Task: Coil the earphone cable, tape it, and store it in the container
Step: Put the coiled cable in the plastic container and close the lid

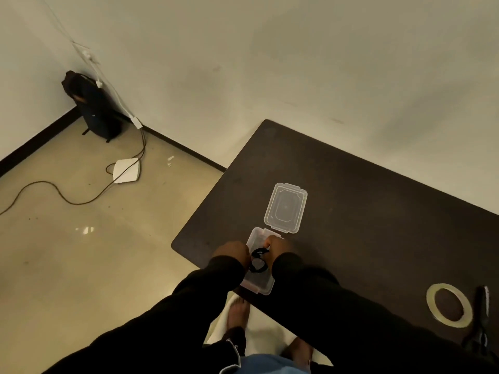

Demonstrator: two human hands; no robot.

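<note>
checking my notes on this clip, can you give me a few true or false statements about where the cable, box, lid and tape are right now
1. The container is open, its lid lying flat on the table. True.
2. The coiled earphone cable lies on the floor. False: it is over the open container, between the left hand and right hand.
3. The tape roll lies on the table, to the person's right. True.
4. One hand is holding the tape roll. False: both hands are at the cable; the roll lies apart and untouched.
5. The container sits at the table's far edge, by the wall. False: it is at the near edge.
</note>
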